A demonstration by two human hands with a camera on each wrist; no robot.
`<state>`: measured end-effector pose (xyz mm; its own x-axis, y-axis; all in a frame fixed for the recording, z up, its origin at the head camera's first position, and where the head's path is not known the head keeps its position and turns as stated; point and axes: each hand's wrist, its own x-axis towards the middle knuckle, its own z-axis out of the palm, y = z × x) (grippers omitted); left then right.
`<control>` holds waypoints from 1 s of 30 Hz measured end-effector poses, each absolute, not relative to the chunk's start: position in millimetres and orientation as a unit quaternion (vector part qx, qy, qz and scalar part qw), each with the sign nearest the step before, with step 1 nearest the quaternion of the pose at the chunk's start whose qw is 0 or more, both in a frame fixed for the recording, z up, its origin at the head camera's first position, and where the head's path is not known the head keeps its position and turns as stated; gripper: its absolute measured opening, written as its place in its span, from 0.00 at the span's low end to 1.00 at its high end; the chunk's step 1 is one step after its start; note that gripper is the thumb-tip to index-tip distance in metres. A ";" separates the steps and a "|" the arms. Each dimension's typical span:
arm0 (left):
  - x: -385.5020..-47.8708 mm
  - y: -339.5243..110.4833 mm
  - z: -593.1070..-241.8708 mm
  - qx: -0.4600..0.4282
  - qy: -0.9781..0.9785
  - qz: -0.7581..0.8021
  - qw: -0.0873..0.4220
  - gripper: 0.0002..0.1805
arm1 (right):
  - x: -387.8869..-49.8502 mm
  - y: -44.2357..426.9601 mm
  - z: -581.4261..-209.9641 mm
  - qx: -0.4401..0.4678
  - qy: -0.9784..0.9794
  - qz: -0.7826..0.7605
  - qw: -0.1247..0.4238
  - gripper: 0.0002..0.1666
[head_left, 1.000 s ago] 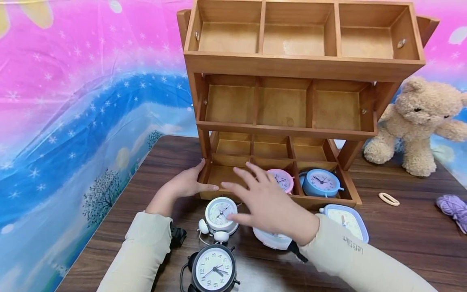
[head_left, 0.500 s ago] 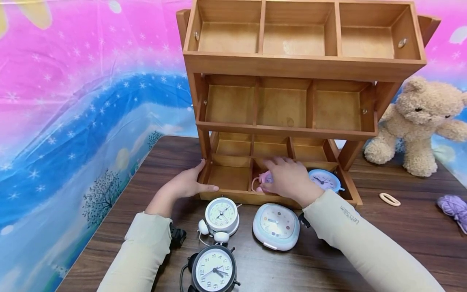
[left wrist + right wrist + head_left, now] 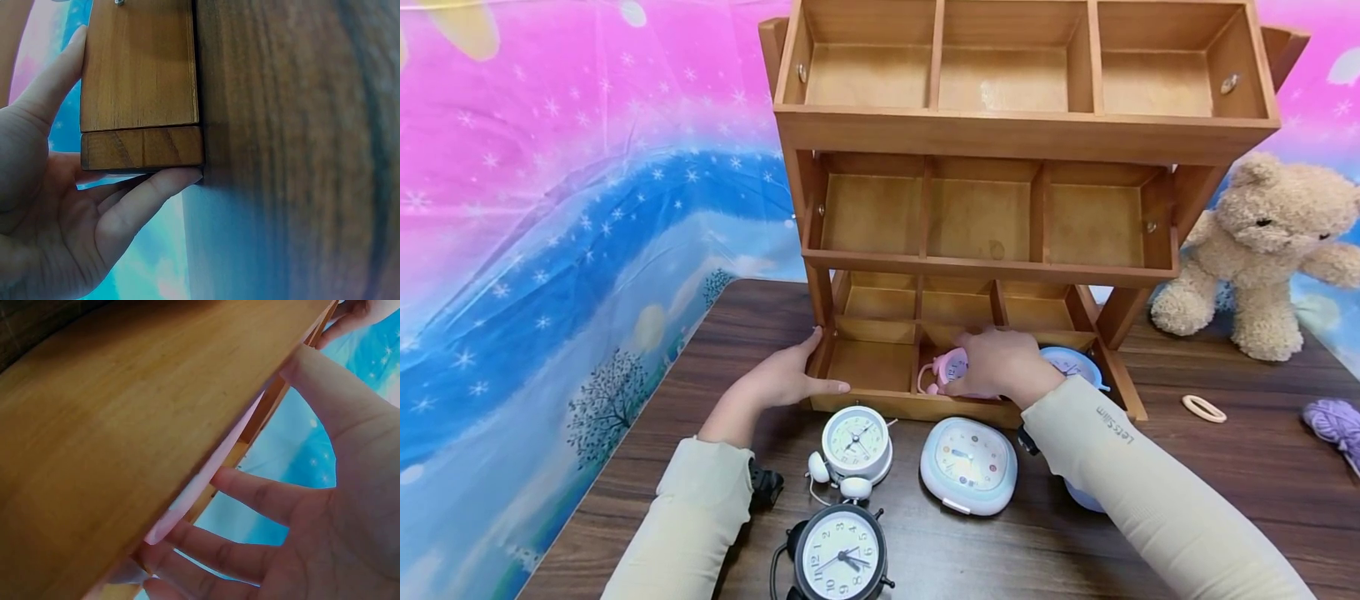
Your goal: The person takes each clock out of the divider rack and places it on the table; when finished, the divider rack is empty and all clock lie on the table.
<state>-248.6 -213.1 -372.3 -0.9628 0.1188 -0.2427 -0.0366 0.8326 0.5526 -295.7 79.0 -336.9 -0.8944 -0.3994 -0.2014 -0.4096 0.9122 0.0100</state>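
In the head view my right hand point(image 3: 1003, 362) holds a small pink alarm clock point(image 3: 953, 365) in the middle compartment of the lowest tray. The right wrist view shows its fingertips along the clock's pink rim point(image 3: 200, 484), behind the wooden front board; part of the clock is hidden. My left hand point(image 3: 778, 375) grips the left end of that tray on the wooden shelf point(image 3: 865, 404), its thumb and fingers spread about the corner point(image 3: 142, 149). A blue alarm clock point(image 3: 1070, 360) sits in the right compartment, partly behind my right hand and sleeve.
Before the shelf lie a white twin-bell alarm clock point(image 3: 855, 439), a black one point(image 3: 840, 557) and a pale blue clock point(image 3: 968, 467). Another bluish clock point(image 3: 1081, 497) is mostly under my right sleeve. A teddy bear point(image 3: 1262, 250), wooden ring point(image 3: 1204, 408) and purple yarn point(image 3: 1333, 425) are at right.
My right hand has come down from above the tray onto the pink clock. The clock now sits farther left, its bells and handle showing. The left hand keeps its place.
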 end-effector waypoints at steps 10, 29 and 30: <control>-248.4 -212.6 -372.9 0.020 0.947 0.293 0.133 0.58 | -292.9 78.8 -338.9 -0.205 0.972 0.019 0.110 0.51; -249.1 -213.8 -373.7 0.021 0.946 0.296 0.132 0.58 | -283.8 91.2 -325.2 -0.206 0.977 -0.031 0.042 0.48; -248.9 -214.1 -373.3 0.020 0.946 0.296 0.132 0.58 | -282.3 92.1 -323.5 -0.207 0.977 -0.030 0.034 0.47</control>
